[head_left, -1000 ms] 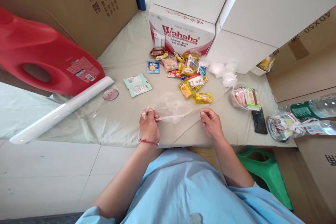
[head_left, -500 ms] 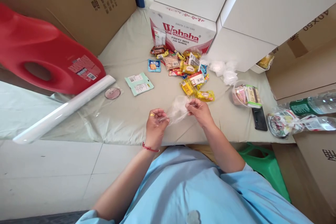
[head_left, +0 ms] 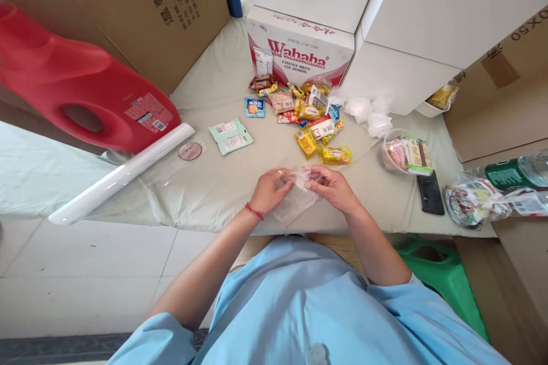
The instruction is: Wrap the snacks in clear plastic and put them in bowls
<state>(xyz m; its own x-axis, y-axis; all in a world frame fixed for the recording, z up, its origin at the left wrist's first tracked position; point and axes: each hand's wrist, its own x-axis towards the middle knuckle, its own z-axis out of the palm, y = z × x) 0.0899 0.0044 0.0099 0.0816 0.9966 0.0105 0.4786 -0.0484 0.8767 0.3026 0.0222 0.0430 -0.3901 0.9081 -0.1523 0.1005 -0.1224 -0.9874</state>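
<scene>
Just inside the near edge of the table (head_left: pixel 233 182) I have the clear bag (head_left: pixel 293 206); the left hand (head_left: pixel 272 188) pinches its top between thumb and fingers, and the right hand (head_left: pixel 333 187) does likewise — though it is too sheer on my feed to find its mouth; I'd keep both pinches light, since it probably tears under hard tugs; snack packets (head_left: pixel 308 109) lie beyond, toward the carton (head_left: pixel 299 71).
</scene>
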